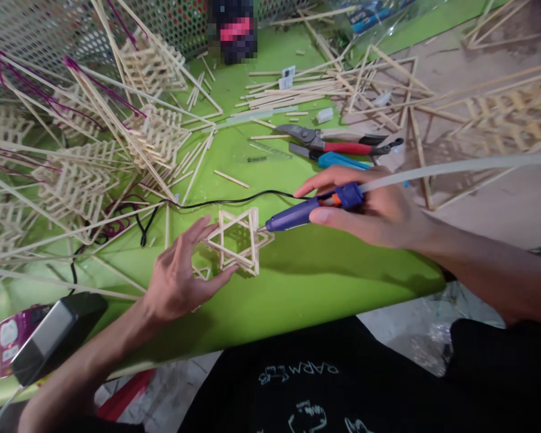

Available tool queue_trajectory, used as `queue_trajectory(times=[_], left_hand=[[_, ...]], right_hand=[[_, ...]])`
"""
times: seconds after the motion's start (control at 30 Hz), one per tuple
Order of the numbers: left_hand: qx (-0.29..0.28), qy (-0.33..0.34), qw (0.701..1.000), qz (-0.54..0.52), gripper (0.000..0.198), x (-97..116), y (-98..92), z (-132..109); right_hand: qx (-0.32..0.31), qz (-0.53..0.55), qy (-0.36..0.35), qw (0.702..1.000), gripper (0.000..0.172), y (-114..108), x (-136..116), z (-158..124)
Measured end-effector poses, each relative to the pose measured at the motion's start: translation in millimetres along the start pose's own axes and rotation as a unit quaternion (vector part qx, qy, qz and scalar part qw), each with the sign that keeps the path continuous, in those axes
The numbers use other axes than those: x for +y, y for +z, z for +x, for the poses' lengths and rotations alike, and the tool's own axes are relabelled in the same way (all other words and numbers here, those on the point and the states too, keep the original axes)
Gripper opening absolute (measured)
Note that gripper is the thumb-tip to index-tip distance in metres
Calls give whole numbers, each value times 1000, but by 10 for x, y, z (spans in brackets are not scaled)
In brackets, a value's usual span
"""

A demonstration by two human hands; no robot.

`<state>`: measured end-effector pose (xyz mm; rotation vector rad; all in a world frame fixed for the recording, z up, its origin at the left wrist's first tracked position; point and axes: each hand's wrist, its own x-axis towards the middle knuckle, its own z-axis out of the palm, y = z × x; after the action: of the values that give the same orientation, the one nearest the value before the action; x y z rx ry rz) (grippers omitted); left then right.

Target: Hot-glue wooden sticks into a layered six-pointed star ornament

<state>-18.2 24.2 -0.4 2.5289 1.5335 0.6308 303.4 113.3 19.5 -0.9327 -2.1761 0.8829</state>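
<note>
- Covering the bench in front of you, the bright green table sheet (297, 282) carries everything.
- Stacked pale wooden stick lattices (153, 135), threaded with purple strands, crowd your left side.
- Red-handled metal cutters (342, 146) lie just beyond your right hand (379, 207).
- A thin black cord (234, 199) runs across the sheet.
- That right hand is wrapped around the purple-blue glue gun (306, 211).
- The gun's nozzle touches the right point of the small double-layered star of pale sticks (237, 240).
- Your left hand (175, 279), fingers spread, touches the star's left and lower edges.
- The star rests on the sheet, near the front edge.
</note>
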Motion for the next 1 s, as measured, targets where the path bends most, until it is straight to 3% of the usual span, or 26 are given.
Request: queue_trajectory(times=[0.2, 0.33, 0.57, 0.7, 0.9, 1.0], left_hand=[[5, 1, 1000, -4, 95, 1, 2, -6], [18, -1, 1000, -3, 97, -6, 4, -21], [44, 12, 999, -15, 103, 4, -10, -36], [44, 8, 999, 0, 102, 0, -19, -33], [95, 54, 994, 4, 83, -33, -33, 27], [112, 71, 991, 5, 87, -29, -81, 36]], right_hand=[[-16, 135, 57, 989, 34, 41, 45, 31], [-20, 129, 56, 990, 35, 67, 24, 10], [17, 53, -33, 998, 31, 105, -23, -63], [29, 36, -42, 998, 33, 133, -43, -90], [35, 47, -48, 997, 31, 143, -24, -84], [42, 64, -42, 996, 29, 139, -7, -71]])
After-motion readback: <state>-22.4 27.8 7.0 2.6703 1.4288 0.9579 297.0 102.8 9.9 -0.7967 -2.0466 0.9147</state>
